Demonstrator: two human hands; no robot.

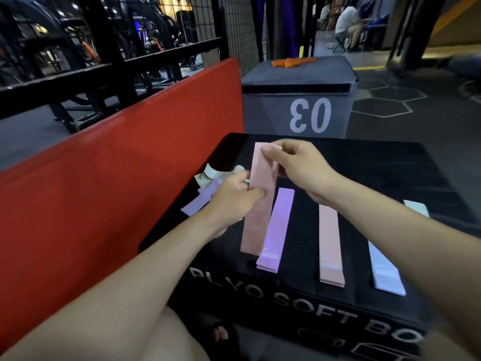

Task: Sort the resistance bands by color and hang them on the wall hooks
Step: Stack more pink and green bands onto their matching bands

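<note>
A dusty pink band [257, 212] hangs lengthwise over the black plyo box [364, 173]. My right hand [296, 168] pinches its top end and my left hand [234, 201] pinches its side edge lower down. Flat on the box lie a lilac band [277, 230], a salmon pink band [330, 246], a pale blue band [385, 269] and, at the right edge, a mint band [416, 208]. Behind my left hand sits a loose pile with a lavender band [197, 201] and cream and mint bands [210, 174]. No wall hooks are in view.
A red padded mat [104, 183] leans along the box's left side. Behind stands a grey box marked 03 [299, 113] with orange bands [291, 62] on top. Black gym racks and mesh fill the back left. People sit in the far background.
</note>
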